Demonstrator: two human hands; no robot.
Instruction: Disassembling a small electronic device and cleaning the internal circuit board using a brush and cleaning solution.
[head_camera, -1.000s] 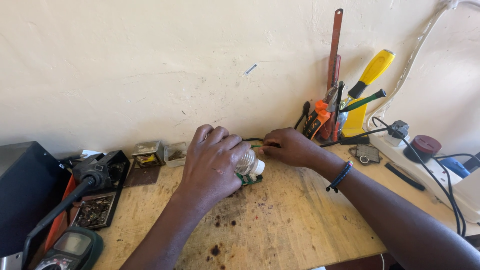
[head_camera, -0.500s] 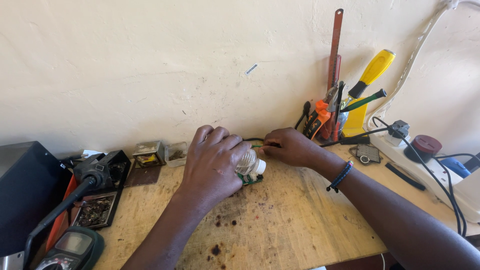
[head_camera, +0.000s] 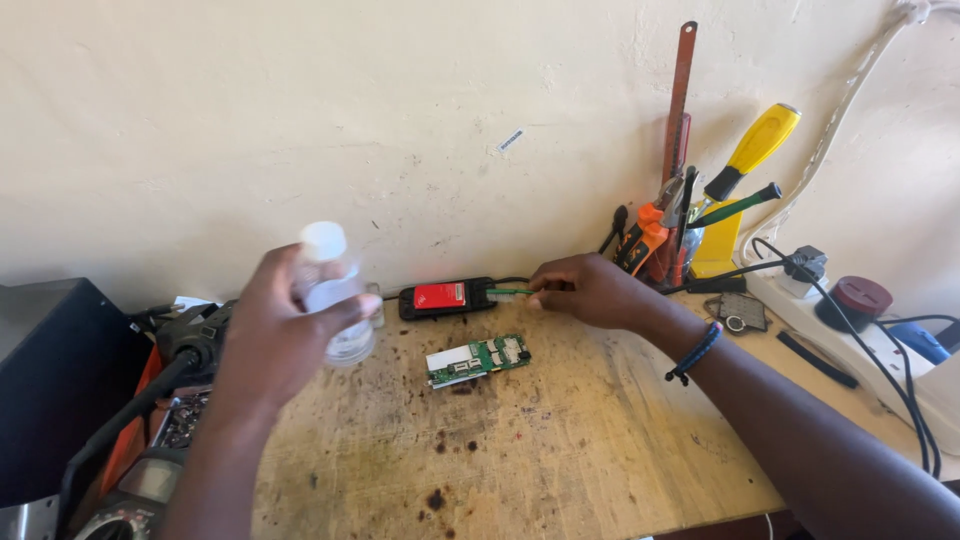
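The left hand (head_camera: 280, 335) is lifted above the left part of the stained wooden bench (head_camera: 560, 470), with its fingers wrapped around a small clear plastic bottle with a white cap (head_camera: 335, 300). The right hand (head_camera: 590, 290) is at the far side, near the wall, and its fingertips are pinched on a thin green-handled brush (head_camera: 508, 292) which points left to a black and red phone part (head_camera: 445, 298). The small green circuit board (head_camera: 478, 360) lies free on the bench between the hands, touched by neither.

I think the main risk is the bottle: if it tilts, liquid may drip on the board or on the grey meter (head_camera: 135, 490) at the near left. Also the loose board may slide if the brush pushes it.
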